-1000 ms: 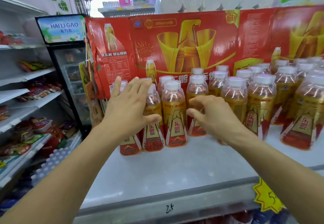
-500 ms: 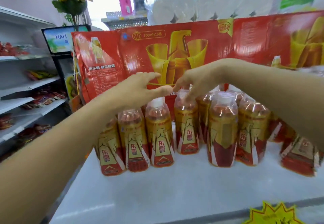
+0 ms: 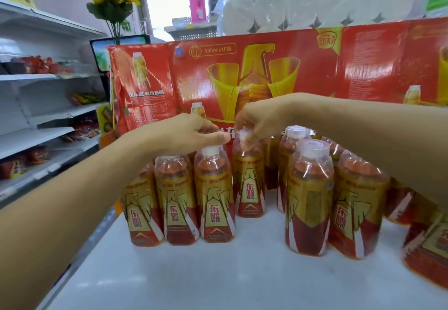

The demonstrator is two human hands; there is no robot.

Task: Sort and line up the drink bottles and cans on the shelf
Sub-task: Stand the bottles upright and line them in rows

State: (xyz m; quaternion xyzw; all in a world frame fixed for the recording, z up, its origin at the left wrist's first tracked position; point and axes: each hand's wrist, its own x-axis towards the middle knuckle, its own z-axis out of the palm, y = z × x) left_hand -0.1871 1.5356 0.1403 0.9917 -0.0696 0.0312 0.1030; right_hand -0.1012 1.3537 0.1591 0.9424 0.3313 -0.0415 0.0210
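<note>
- Many plastic bottles [image 3: 214, 195] of amber drink, shrink-wrapped in glossy red-and-gold labels with white caps, are standing upright on the smooth white shelf [image 3: 218, 278] before a red carton [image 3: 242, 72].
- Right hand [image 3: 260, 121] is pinching the cap of a set-back bottle [image 3: 248, 181]; left hand [image 3: 186, 132] is resting over the front row's caps, fingers loosely together.
- Compared with half a second ago, the camera is sitting closer and the hands are standing slightly apart.
</note>
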